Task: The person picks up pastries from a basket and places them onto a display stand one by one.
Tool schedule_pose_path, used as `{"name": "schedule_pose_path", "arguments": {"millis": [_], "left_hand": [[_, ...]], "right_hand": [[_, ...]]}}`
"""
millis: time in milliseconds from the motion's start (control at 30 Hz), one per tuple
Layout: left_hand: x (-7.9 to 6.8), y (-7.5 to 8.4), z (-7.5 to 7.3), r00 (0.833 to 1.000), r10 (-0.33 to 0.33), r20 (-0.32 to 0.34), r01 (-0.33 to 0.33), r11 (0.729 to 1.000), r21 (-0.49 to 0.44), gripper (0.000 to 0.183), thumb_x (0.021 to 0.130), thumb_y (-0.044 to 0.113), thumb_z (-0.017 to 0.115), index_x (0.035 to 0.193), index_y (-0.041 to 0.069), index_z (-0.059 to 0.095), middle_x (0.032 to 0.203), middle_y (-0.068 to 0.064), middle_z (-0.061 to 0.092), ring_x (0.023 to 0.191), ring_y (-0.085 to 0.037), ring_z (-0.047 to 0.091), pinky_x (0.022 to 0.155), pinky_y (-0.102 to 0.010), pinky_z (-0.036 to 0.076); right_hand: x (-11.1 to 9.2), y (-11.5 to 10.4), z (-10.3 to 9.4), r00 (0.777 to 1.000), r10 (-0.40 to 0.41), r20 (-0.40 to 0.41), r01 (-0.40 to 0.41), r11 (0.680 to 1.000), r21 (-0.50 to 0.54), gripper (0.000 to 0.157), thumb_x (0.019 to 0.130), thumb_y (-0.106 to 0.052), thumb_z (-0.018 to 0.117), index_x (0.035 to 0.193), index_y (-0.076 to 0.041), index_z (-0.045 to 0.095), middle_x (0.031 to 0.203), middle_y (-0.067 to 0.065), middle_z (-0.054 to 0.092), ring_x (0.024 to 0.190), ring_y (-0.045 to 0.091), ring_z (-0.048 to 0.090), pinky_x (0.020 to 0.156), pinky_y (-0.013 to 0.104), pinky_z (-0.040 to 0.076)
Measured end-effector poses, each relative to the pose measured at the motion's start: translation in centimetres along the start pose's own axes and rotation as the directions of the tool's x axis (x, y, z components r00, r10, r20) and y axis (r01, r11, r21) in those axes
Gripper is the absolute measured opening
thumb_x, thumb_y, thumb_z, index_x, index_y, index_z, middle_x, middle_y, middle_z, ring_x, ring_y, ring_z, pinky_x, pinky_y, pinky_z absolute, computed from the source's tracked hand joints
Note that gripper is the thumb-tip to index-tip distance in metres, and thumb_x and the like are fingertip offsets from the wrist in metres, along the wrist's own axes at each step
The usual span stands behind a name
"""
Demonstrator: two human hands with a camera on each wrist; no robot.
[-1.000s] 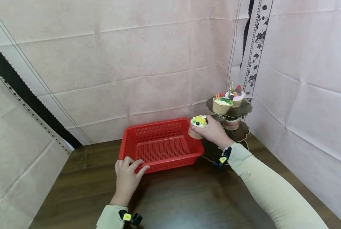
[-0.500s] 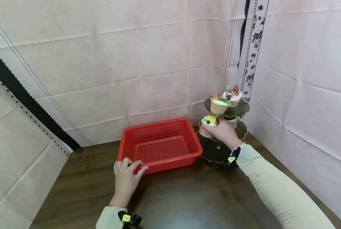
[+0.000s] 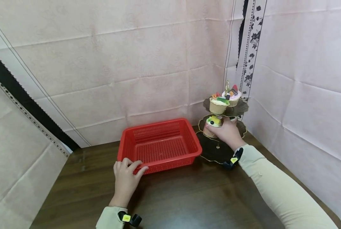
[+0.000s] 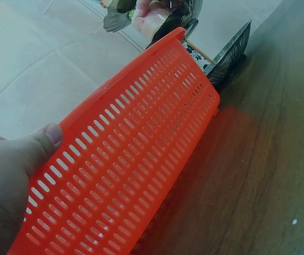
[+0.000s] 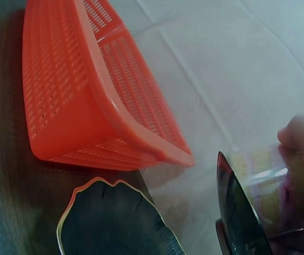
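My left hand (image 3: 126, 179) holds the near left rim of a red plastic basket (image 3: 170, 163), thumb outside and fingers over the edge. In the left wrist view the thumb (image 4: 48, 139) lies against the slotted wall. My right hand (image 3: 229, 133) grips a layered cake in a clear cup (image 5: 271, 186), topped with white and yellow. That cake cup is at the middle tier of a dark, gold-edged three-tier stand (image 3: 216, 152), its base seeming to touch the tier. Two decorated cupcakes, one green-topped (image 3: 217, 107) and one pink-topped (image 3: 234, 101), stand on the top tier.
Behind my right hand, another cake on the middle tier is mostly hidden. The basket and stand are side by side on a brown wooden table (image 3: 182, 197). Pale cloth walls (image 3: 147, 63) enclose the back and sides, with the stand near the right corner.
My right hand has carried the yellow-topped cake cup rightward from over the basket's right edge to the stand's middle tier. My left hand has stayed on the basket rim.
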State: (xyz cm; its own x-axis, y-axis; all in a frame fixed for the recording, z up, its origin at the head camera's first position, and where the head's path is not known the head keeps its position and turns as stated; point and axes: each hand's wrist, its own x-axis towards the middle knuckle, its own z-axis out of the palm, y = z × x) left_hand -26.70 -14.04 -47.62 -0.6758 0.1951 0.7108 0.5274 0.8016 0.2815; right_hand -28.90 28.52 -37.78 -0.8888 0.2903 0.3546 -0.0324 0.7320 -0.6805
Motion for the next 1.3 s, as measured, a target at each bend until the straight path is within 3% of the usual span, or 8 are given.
{"name": "schedule_pose_path", "arguments": {"millis": [367,500,667,900,1033,1133,1233,1300], "left_hand": [[0.3,-0.1,0.3,1.000,-0.004,-0.004,0.004,1.000,0.003,0.038,0.075,0.038,0.090,0.101,0.013,0.079,0.085,-0.004,0.050,0.085,-0.024,0.045,0.095,-0.055,0.028],[0.3,-0.4,0.3,1.000,-0.008,-0.005,0.008,1.000,0.006,0.038,0.074,0.037,0.090,0.101,0.013,0.079,0.085,-0.004,0.050,0.085,-0.024,0.045,0.094,-0.055,0.028],[0.0,-0.4,0.3,1.000,-0.027,0.001,0.027,1.000,0.014,0.037,0.075,0.038,0.090,0.101,0.013,0.079,0.084,-0.004,0.049,0.084,-0.025,0.043,0.096,-0.056,0.027],[0.0,-0.7,0.2,0.999,-0.039,0.006,0.039,0.999,0.027,0.037,0.076,0.039,0.089,0.101,0.012,0.079,0.084,-0.004,0.048,0.085,-0.025,0.043,0.097,-0.057,0.027],[-0.2,-0.9,0.0,0.999,-0.052,0.011,0.051,0.998,0.032,0.037,0.076,0.039,0.089,0.100,0.012,0.079,0.084,-0.004,0.048,0.085,-0.025,0.043,0.098,-0.057,0.027],[-0.3,-1.1,-0.3,0.998,-0.068,0.015,0.067,0.997,0.042,0.036,0.077,0.040,0.088,0.099,0.013,0.079,0.083,-0.003,0.048,0.085,-0.024,0.042,0.097,-0.057,0.027],[-0.3,-1.2,-0.6,0.997,-0.080,0.021,0.079,0.995,0.052,0.036,0.077,0.041,0.088,0.098,0.013,0.078,0.083,-0.003,0.047,0.086,-0.024,0.041,0.096,-0.055,0.028],[-0.4,-1.2,-0.9,0.996,-0.084,0.022,0.082,0.995,0.056,0.035,0.077,0.040,0.088,0.097,0.014,0.078,0.084,-0.003,0.047,0.086,-0.024,0.041,0.095,-0.054,0.028]], "right_hand": [[0.2,1.0,-0.2,0.998,0.062,0.003,-0.062,0.998,0.007,0.090,0.081,-0.065,0.073,0.134,0.003,0.045,0.125,0.023,0.058,0.109,0.040,0.063,0.093,0.055,0.050],[0.2,0.8,0.0,0.996,0.087,-0.003,-0.087,0.996,0.017,0.097,0.080,-0.064,0.074,0.137,0.005,0.035,0.128,0.026,0.054,0.112,0.042,0.061,0.096,0.055,0.048],[0.1,0.4,0.3,0.995,0.101,0.015,-0.100,0.994,-0.035,0.106,0.080,-0.069,0.071,0.140,0.006,0.026,0.129,0.028,0.053,0.115,0.043,0.058,0.098,0.058,0.046],[0.0,0.7,0.5,0.997,0.072,0.035,-0.067,0.992,-0.109,0.108,0.079,-0.079,0.063,0.139,0.005,0.030,0.126,0.029,0.055,0.109,0.044,0.061,0.089,0.059,0.050],[-0.6,0.8,0.7,1.000,-0.015,-0.021,0.011,0.980,-0.199,0.108,0.079,-0.082,0.060,0.138,0.004,0.033,0.124,0.030,0.057,0.108,0.046,0.061,0.088,0.061,0.049],[-1.6,0.8,1.1,0.988,-0.111,-0.110,0.075,0.954,-0.290,0.099,0.080,-0.080,0.060,0.130,0.004,0.042,0.113,0.027,0.059,0.102,0.045,0.058,0.086,0.060,0.045],[-2.9,0.4,1.6,0.953,-0.246,-0.177,0.167,0.912,-0.374,0.078,0.084,-0.070,0.066,0.113,0.002,0.051,0.097,0.021,0.059,0.091,0.041,0.056,0.076,0.054,0.042],[-3.7,0.0,1.9,0.907,-0.380,-0.184,0.270,0.857,-0.438,0.064,0.085,-0.060,0.070,0.103,-0.001,0.054,0.088,0.017,0.057,0.081,0.037,0.054,0.067,0.049,0.039]]}}
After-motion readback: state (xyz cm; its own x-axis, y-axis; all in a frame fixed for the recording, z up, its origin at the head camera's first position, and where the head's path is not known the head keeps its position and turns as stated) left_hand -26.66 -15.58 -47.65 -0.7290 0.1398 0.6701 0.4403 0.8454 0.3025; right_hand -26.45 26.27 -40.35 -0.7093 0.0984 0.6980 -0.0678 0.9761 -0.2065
